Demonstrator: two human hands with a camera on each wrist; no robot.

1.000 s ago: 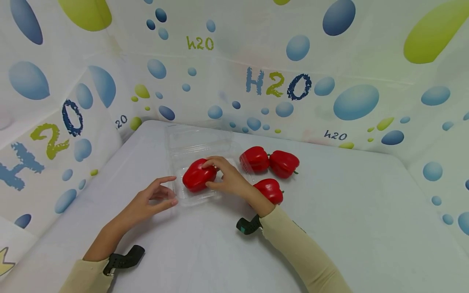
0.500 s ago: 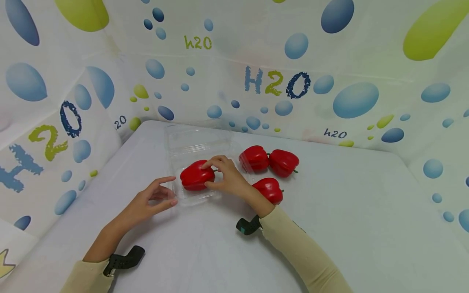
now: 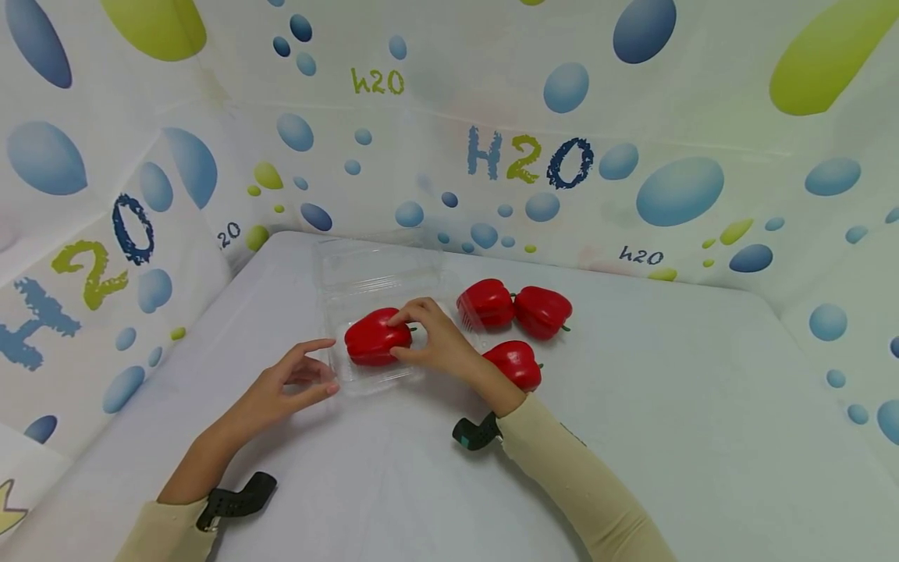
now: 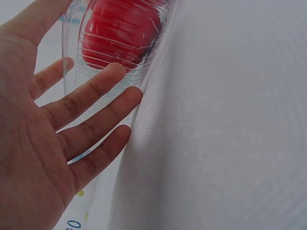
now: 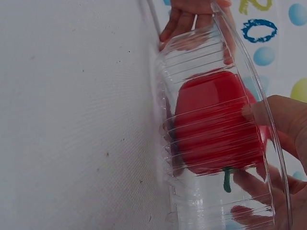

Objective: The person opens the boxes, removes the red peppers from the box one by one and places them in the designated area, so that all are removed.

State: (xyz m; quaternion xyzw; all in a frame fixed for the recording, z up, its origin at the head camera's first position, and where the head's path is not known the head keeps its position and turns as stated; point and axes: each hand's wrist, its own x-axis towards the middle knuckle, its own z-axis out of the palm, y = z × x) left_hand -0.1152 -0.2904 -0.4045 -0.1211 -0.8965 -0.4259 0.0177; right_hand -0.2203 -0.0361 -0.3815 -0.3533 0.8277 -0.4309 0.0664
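A red bell pepper (image 3: pixel 377 338) lies on its side in a clear plastic clamshell box (image 3: pixel 365 384), its green stem (image 5: pixel 227 180) pointing to the right. My right hand (image 3: pixel 437 341) reaches into the box and holds the pepper near its stem end, between thumb and fingers. In the right wrist view the ribbed clear wall stands between the camera and the pepper. My left hand (image 3: pixel 291 382) is at the box's left side, its fingers (image 4: pixel 98 86) spread and relaxed next to the clear wall, gripping nothing.
To the right of the box lie two bell peppers (image 3: pixel 486 303) (image 3: pixel 543 313) side by side. Another bell pepper (image 3: pixel 517 364) lies nearer, partly behind my right forearm. The box's lid (image 3: pixel 379 261) stands folded back toward the printed backdrop (image 3: pixel 421 117). A white cloth covers the table (image 3: pixel 667 406).
The held bell pepper has shifted slightly left and turned in the box, so its stem now shows beside my right fingers. My left hand has barely moved.
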